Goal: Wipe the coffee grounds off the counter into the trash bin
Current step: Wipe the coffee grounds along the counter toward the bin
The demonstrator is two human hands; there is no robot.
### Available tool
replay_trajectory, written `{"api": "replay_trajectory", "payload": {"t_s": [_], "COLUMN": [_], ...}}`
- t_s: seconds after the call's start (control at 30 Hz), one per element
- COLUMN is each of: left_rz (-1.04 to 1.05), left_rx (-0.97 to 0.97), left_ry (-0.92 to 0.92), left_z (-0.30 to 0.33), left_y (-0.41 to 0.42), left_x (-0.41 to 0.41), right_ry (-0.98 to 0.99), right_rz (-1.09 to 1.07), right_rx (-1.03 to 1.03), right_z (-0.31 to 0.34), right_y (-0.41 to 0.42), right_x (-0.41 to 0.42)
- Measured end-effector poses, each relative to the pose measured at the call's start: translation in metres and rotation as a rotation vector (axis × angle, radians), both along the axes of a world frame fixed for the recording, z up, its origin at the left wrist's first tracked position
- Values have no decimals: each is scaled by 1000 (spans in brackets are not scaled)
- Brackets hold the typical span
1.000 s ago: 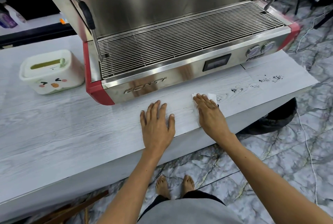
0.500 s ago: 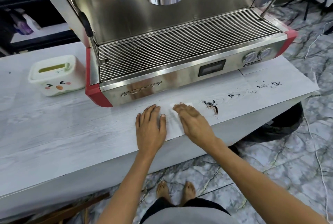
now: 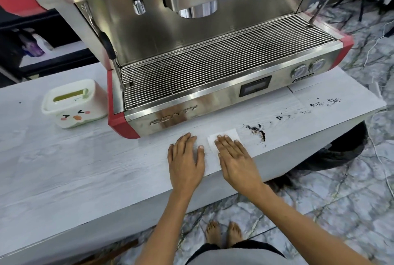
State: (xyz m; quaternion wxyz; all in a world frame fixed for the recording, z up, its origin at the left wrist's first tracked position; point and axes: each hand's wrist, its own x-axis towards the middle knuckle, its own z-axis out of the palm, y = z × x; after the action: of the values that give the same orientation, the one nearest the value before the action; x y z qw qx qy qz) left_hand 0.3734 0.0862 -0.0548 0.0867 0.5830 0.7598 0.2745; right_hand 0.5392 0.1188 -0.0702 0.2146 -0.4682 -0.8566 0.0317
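A white tissue (image 3: 231, 134) lies flat on the pale wood-grain counter (image 3: 85, 168), just in front of the espresso machine. My right hand (image 3: 236, 158) presses flat on the tissue with fingers straight and together. My left hand (image 3: 185, 160) rests flat on the bare counter just left of it, holding nothing. A dark clump of coffee grounds (image 3: 257, 131) sits right of the tissue. Thinner specks of more grounds (image 3: 324, 102) trail toward the counter's right end. A black trash bin (image 3: 341, 151) stands on the floor under that right end, partly hidden by the counter.
A steel and red espresso machine (image 3: 213, 77) fills the back of the counter. A white tissue box with a cartoon face (image 3: 74, 102) stands to its left. Marble floor, my bare feet (image 3: 223, 235) and cables (image 3: 381, 158) lie below and to the right.
My right hand slid the tissue left, uncovering a dark clump of grounds on its right. My left hand stayed flat on the counter. The camera view shifted slightly.
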Motion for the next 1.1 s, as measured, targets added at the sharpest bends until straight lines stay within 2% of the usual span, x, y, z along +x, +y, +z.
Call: {"api": "replay_trajectory", "payload": {"t_s": [0.17,0.47,1.1], "left_rz": [-30,-107,-51], "left_rx": [8,-95,-122], "left_ry": [22,57,45], "left_z": [1,5,7], "left_y": [0,6,28], "left_x": [1,25,52], "right_ry": [16,28,33], "right_rz": [-24,-65,-65], "right_rx": [-3,-46,-97], "right_z": [1,6,12], "right_y": [4,19,45], "right_x": [8,36,80]}}
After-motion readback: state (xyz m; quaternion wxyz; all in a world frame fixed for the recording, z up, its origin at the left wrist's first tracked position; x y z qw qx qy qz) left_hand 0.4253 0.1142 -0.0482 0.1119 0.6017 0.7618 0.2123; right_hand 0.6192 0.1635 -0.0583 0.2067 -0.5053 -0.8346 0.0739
